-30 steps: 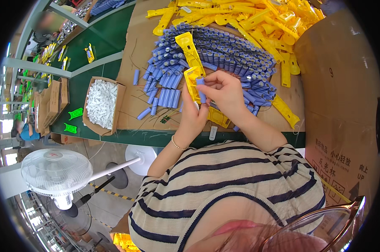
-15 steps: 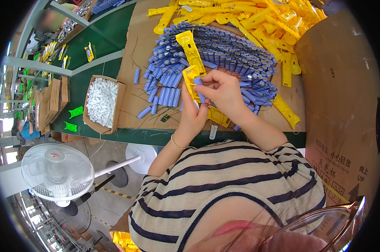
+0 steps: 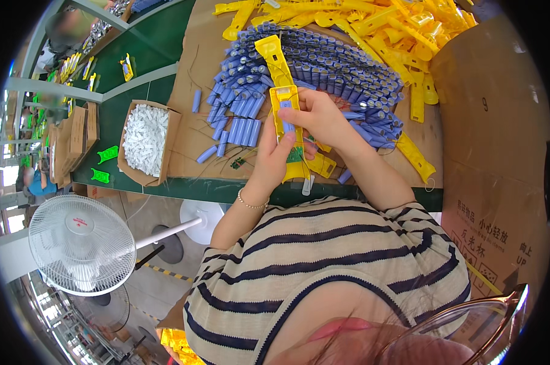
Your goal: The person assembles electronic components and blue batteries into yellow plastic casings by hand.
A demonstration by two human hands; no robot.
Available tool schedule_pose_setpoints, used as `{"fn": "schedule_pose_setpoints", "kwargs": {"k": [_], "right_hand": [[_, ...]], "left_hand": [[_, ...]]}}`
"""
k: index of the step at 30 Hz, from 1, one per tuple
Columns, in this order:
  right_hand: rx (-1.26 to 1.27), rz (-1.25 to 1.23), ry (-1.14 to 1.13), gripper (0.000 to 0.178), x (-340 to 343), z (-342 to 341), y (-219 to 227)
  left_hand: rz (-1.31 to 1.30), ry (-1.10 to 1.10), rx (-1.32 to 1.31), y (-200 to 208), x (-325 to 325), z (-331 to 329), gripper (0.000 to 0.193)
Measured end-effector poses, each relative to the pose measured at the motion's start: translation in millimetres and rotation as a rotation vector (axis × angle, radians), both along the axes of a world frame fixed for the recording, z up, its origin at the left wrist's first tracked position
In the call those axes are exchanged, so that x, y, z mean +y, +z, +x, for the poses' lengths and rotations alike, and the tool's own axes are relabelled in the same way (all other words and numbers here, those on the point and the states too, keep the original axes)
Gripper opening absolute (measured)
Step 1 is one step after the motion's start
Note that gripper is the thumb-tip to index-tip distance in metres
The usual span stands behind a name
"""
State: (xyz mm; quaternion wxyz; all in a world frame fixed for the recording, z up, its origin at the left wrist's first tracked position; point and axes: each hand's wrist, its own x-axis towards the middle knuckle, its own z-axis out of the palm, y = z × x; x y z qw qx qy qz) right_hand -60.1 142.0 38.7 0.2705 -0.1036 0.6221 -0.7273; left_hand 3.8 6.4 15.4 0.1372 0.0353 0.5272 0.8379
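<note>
Both hands grip a yellow plastic housing (image 3: 283,93) in front of my chest. A blue cylindrical battery cell (image 3: 287,121) lies in its channel, and a small green circuit board (image 3: 295,156) shows at the near end. My left hand (image 3: 271,156) wraps the near left side, thumb on the front. My right hand (image 3: 321,120) closes round the right side, its thumb pressing on the cell; some fingers are hidden behind the housing. Beyond it lies another yellow housing piece (image 3: 272,53). A small white tag-like piece (image 3: 308,185) hangs below.
Many blue cells (image 3: 342,76) with wires cover the cardboard, and yellow housings (image 3: 372,24) pile up behind. A box of small white parts (image 3: 146,140) stands left, near green plastic pieces (image 3: 101,176). A tall carton (image 3: 488,121) borders the right; a white fan (image 3: 82,243) stands lower left.
The housing has turned its open channel toward me, showing the cell and circuit board. My right thumb has moved onto the cell, and my left hand has shifted lower along the housing.
</note>
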Motion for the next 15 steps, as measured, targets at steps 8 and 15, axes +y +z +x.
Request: {"fn": "schedule_pose_setpoints", "kwargs": {"k": [8,15], "right_hand": [[-0.135,-0.004,-0.021,0.024,-3.5,8.1,-17.8],[0.010,-0.082,-0.277,0.030,7.6,20.8,-15.6]], "left_hand": [[0.129,0.116,-0.059,-17.9,-0.2,8.7,0.040],[-1.043,0.097,0.216,33.2,-75.5,15.6,0.022]]}}
